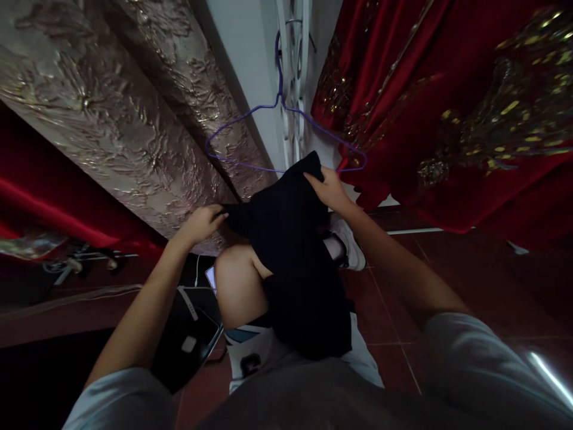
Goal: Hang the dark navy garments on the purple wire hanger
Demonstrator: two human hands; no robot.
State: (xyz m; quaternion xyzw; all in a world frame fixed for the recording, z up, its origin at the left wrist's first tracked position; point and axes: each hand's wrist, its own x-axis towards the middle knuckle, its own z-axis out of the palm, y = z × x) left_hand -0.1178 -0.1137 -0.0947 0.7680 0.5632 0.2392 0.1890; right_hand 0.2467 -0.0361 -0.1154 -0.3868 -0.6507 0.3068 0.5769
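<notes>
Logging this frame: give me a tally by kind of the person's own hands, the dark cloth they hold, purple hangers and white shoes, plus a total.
Hands: 2 (left hand, right hand)
Dark cloth: 1, seemingly one piece
Purple hanger: 1
White shoe: 1
Total: 5

Both bare forearms (147, 304) extend to the dark cloth (286, 227), left hand (203, 224) pinching its left edge, right hand (330, 188) its far corner.

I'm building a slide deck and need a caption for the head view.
Left hand and right hand hold a dark cloth near a purple hanger.
</notes>
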